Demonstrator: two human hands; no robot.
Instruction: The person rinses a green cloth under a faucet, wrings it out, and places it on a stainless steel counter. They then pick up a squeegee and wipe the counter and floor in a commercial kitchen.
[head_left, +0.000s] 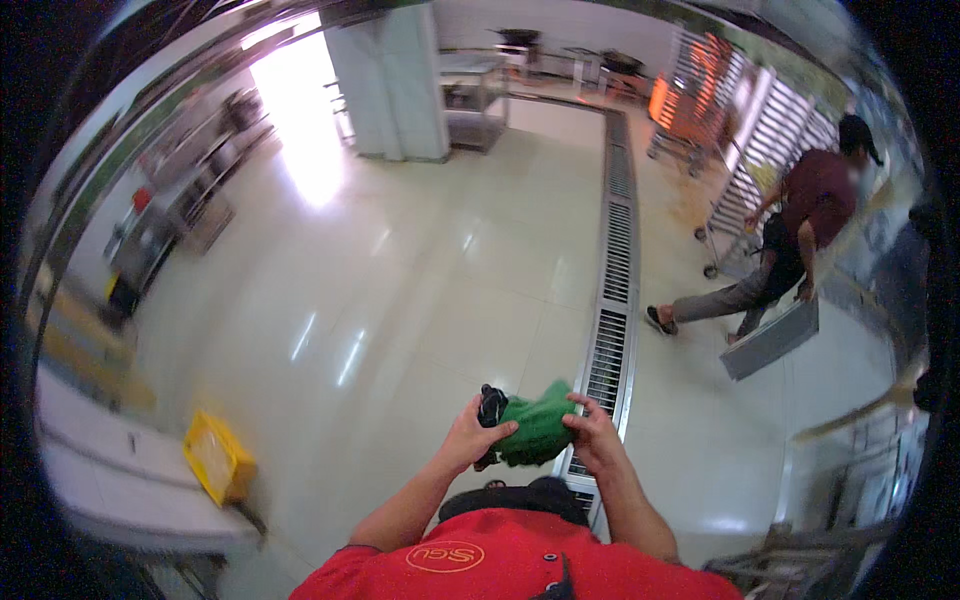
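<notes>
Both of my hands hold a bundle of green cloth (536, 426) in front of my body, above the floor. My left hand (480, 435) grips its left end, where a dark bunched item (493, 405) with light markings sits against the green cloth; what that item is, I cannot tell. On the right end, the thumb and fingers of my right hand (591, 427) pinch the cloth. The underside of the bundle is hidden.
A metal floor drain grate (615, 247) runs forward from beside my feet. At right, a person (814, 195) strides past wheeled racks (772, 150), carrying a flat grey panel (772, 341). A yellow crate (217, 457) stands at the left table's edge. A tiled pillar (390, 82) rises ahead.
</notes>
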